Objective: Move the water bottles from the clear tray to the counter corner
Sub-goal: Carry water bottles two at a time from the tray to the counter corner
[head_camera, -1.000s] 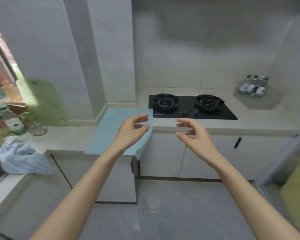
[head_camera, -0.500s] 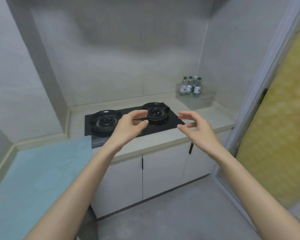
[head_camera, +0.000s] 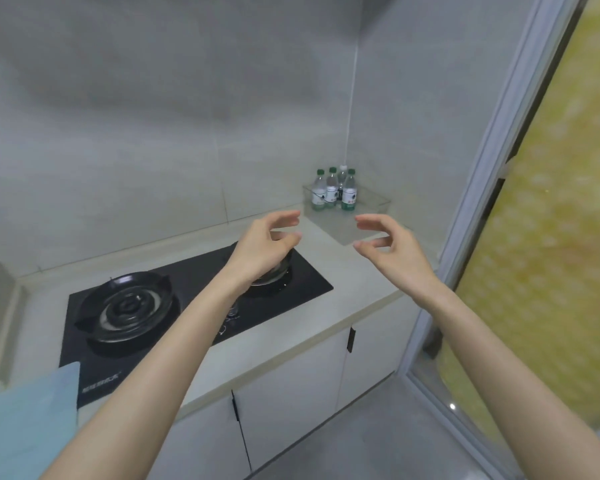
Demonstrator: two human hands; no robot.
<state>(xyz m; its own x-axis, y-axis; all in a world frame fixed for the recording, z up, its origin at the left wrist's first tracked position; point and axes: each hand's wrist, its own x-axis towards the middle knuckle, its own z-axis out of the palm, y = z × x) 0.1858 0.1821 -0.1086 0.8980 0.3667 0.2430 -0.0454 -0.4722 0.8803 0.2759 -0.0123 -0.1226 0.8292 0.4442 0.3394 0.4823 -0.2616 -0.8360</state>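
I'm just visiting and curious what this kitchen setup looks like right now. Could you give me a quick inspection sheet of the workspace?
Surface: pale counter running into a tiled corner, white cabinets below.
Job's things: four water bottles standing upright together in the clear tray, at its back end near the corner; none lifted out yet.
Clutter: black two-burner gas hob set into the counter; light blue board at lower left.
Hands: left hand and right hand both open, fingers curled, empty, raised short of the tray.
Cables: nothing seen.
Surroundings: grey tiled walls, metal door frame and yellow patterned panel on the right.
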